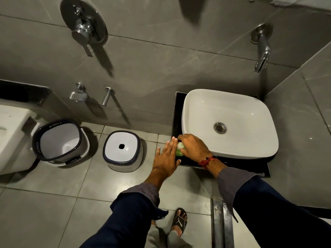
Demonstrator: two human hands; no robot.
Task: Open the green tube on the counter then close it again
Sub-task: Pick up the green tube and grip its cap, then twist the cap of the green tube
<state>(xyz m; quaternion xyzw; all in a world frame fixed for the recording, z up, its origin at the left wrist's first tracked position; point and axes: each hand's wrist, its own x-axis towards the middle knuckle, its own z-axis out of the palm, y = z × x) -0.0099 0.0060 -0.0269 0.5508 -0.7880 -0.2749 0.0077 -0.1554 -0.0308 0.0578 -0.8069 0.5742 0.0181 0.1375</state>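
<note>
The green tube (179, 150) with a pale white cap stands at the front left corner of the black counter (247, 162), left of the white basin (231, 122). My right hand (194, 147) is wrapped over it from the right, fingers covering most of its body; only the cap end and a strip of green show. My left hand (165, 158) is flat, fingers stretched and together, just left of the tube and beside the counter's edge, holding nothing. Whether the cap is on tight or loosened cannot be told.
A wall tap (261, 49) hangs above the basin. On the tiled floor to the left stand a white stool (123, 151) and a bucket (60, 142), with a toilet (12, 135) at the far left. A shower mixer (84, 27) is on the wall. My sandalled foot (179, 221) is below.
</note>
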